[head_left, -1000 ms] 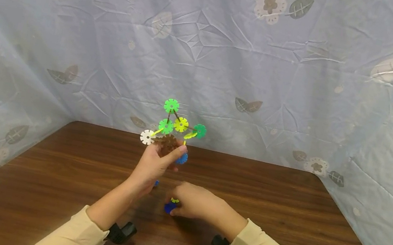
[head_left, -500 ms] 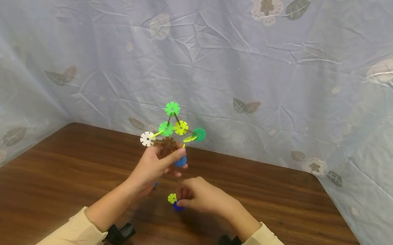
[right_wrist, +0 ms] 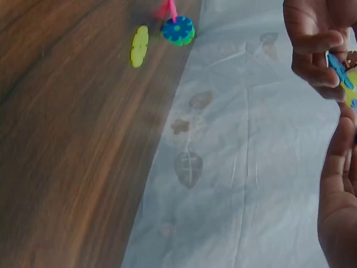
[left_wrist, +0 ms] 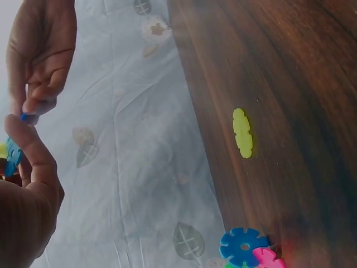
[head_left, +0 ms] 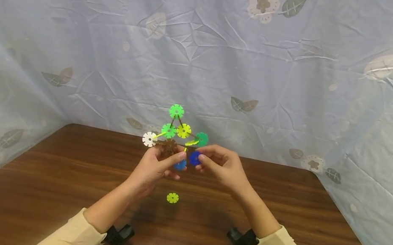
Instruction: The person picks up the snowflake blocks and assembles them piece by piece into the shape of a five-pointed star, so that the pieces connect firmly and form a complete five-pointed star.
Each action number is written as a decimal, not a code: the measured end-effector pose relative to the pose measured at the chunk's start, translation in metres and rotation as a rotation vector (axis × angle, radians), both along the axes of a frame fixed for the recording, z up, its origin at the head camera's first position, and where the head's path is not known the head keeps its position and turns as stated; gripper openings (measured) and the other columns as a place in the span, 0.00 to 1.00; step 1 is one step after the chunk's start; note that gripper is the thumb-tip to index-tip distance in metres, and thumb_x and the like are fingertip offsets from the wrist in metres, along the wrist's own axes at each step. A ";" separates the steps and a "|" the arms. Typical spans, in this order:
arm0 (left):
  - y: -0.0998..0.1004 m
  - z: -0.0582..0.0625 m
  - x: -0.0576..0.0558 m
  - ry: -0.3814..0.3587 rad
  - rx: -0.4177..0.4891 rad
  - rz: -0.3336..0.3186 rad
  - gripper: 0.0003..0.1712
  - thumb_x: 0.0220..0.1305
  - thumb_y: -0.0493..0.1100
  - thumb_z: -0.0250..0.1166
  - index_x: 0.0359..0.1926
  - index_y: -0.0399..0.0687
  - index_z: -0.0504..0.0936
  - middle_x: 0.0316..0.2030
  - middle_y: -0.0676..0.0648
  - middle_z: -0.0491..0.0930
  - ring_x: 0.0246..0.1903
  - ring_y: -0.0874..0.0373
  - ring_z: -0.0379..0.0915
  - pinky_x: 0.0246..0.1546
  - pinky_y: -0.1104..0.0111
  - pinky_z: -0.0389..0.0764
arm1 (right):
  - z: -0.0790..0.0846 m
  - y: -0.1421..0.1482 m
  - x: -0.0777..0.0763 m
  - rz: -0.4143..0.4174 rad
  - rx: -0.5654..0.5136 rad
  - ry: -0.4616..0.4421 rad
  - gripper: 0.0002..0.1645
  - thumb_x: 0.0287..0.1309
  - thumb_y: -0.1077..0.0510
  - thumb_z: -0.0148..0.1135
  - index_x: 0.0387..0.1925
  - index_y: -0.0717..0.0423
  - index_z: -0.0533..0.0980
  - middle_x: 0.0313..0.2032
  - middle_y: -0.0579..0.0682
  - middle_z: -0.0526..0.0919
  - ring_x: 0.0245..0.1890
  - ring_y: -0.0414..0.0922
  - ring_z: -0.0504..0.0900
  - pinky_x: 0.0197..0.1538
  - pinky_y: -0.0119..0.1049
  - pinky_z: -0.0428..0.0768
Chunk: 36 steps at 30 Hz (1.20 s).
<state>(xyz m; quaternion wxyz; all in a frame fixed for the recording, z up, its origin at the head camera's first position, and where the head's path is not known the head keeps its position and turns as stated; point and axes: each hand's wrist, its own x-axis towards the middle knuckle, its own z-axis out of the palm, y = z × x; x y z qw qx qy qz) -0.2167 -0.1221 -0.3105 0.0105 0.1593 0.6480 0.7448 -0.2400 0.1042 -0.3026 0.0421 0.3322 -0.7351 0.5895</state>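
My left hand (head_left: 155,165) holds up a built shape of joined notched plastic discs, pinching it near a light blue disc (head_left: 180,164). Bright green (head_left: 177,111), yellow (head_left: 184,131), white (head_left: 149,139) and teal (head_left: 201,139) discs show in it, along with a brown disc (head_left: 170,145) partly covered by the fingers. Between thumb and fingertips my right hand (head_left: 225,168) pinches a dark blue notched disc (head_left: 195,158), just right of the light blue one. Whether the two discs touch, I cannot tell. Below the hands, a loose yellow-green disc (head_left: 172,197) lies on the table.
In the left wrist view, a blue disc (left_wrist: 244,245) and a pink piece (left_wrist: 269,258) are by the edge of the wooden table (left_wrist: 279,84). A patterned cloth (head_left: 192,53) surrounds the table. Black wrist mounts (head_left: 118,234) hang below both forearms.
My right hand has picked the dark blue disc off the table and raised it beside the held shape, leaving the yellow-green disc lying there. The left hand has stayed almost in place.
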 end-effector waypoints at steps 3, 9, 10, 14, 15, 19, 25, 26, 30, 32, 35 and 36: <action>0.000 0.000 0.001 -0.004 0.021 -0.020 0.15 0.76 0.40 0.63 0.57 0.35 0.76 0.42 0.52 0.84 0.39 0.60 0.85 0.38 0.64 0.90 | 0.000 -0.003 0.002 0.013 -0.071 -0.021 0.16 0.74 0.63 0.61 0.56 0.70 0.79 0.40 0.48 0.90 0.40 0.44 0.92 0.47 0.40 0.90; 0.002 0.000 0.001 0.019 0.031 -0.057 0.13 0.75 0.40 0.64 0.55 0.38 0.78 0.42 0.54 0.86 0.42 0.54 0.90 0.42 0.61 0.91 | -0.002 -0.009 0.006 -0.003 -0.221 -0.080 0.17 0.75 0.63 0.60 0.58 0.70 0.77 0.42 0.42 0.90 0.43 0.42 0.92 0.51 0.37 0.90; 0.002 0.000 0.001 0.028 0.025 -0.059 0.14 0.75 0.40 0.65 0.55 0.37 0.78 0.42 0.54 0.86 0.42 0.53 0.90 0.43 0.60 0.91 | -0.002 -0.010 0.006 -0.004 -0.242 -0.085 0.17 0.75 0.63 0.60 0.58 0.70 0.77 0.42 0.42 0.90 0.43 0.42 0.92 0.51 0.37 0.90; 0.002 0.000 0.002 0.054 -0.008 -0.062 0.17 0.74 0.40 0.65 0.58 0.35 0.78 0.47 0.48 0.87 0.43 0.52 0.90 0.46 0.59 0.91 | -0.002 -0.013 0.007 0.001 -0.286 -0.075 0.14 0.73 0.65 0.61 0.55 0.69 0.78 0.40 0.43 0.91 0.42 0.42 0.93 0.51 0.40 0.90; 0.002 0.000 0.002 0.058 -0.016 -0.061 0.18 0.74 0.40 0.65 0.59 0.34 0.77 0.49 0.45 0.87 0.43 0.53 0.90 0.46 0.59 0.91 | -0.002 -0.014 0.007 0.000 -0.290 -0.068 0.13 0.73 0.66 0.61 0.54 0.67 0.79 0.40 0.43 0.91 0.41 0.41 0.93 0.50 0.40 0.90; 0.003 0.000 0.003 0.059 -0.033 -0.061 0.20 0.74 0.40 0.66 0.60 0.33 0.77 0.51 0.42 0.86 0.44 0.51 0.90 0.48 0.56 0.90 | -0.003 -0.015 0.008 -0.012 -0.295 -0.050 0.10 0.72 0.67 0.61 0.51 0.58 0.82 0.39 0.42 0.91 0.39 0.40 0.92 0.49 0.38 0.90; 0.003 0.000 0.004 0.062 -0.045 -0.064 0.20 0.73 0.39 0.67 0.60 0.34 0.76 0.50 0.48 0.85 0.46 0.46 0.89 0.49 0.55 0.90 | -0.003 -0.015 0.009 -0.035 -0.278 -0.004 0.12 0.72 0.66 0.62 0.53 0.69 0.80 0.39 0.40 0.90 0.38 0.38 0.91 0.48 0.36 0.90; 0.003 0.000 0.004 0.064 -0.045 -0.065 0.20 0.73 0.40 0.67 0.60 0.35 0.76 0.50 0.48 0.85 0.45 0.47 0.89 0.48 0.56 0.90 | -0.004 -0.015 0.009 -0.034 -0.276 0.007 0.14 0.72 0.66 0.62 0.54 0.71 0.79 0.39 0.40 0.90 0.38 0.38 0.91 0.48 0.36 0.90; 0.003 0.001 0.005 0.068 -0.036 -0.071 0.21 0.73 0.39 0.68 0.60 0.35 0.76 0.49 0.50 0.85 0.44 0.48 0.90 0.44 0.61 0.91 | -0.004 -0.015 0.010 -0.022 -0.272 0.064 0.16 0.72 0.67 0.62 0.54 0.77 0.77 0.38 0.40 0.91 0.37 0.37 0.90 0.47 0.36 0.90; 0.004 0.001 0.005 0.065 -0.030 -0.071 0.20 0.73 0.39 0.68 0.60 0.35 0.76 0.48 0.51 0.84 0.45 0.46 0.90 0.43 0.62 0.91 | -0.003 -0.016 0.010 -0.023 -0.272 0.085 0.15 0.71 0.67 0.62 0.52 0.78 0.78 0.37 0.40 0.91 0.36 0.36 0.90 0.46 0.35 0.90; 0.004 0.001 0.005 0.060 -0.019 -0.071 0.19 0.72 0.38 0.67 0.59 0.34 0.76 0.46 0.53 0.85 0.44 0.47 0.90 0.43 0.62 0.91 | -0.002 -0.017 0.011 -0.027 -0.256 0.132 0.13 0.71 0.69 0.62 0.50 0.77 0.80 0.36 0.41 0.91 0.36 0.36 0.90 0.45 0.36 0.90; 0.004 0.001 0.005 0.058 -0.014 -0.071 0.19 0.72 0.38 0.67 0.59 0.34 0.76 0.46 0.53 0.85 0.43 0.48 0.90 0.43 0.62 0.91 | -0.002 -0.017 0.011 -0.029 -0.249 0.147 0.12 0.70 0.69 0.62 0.50 0.77 0.80 0.37 0.41 0.91 0.36 0.36 0.90 0.45 0.36 0.90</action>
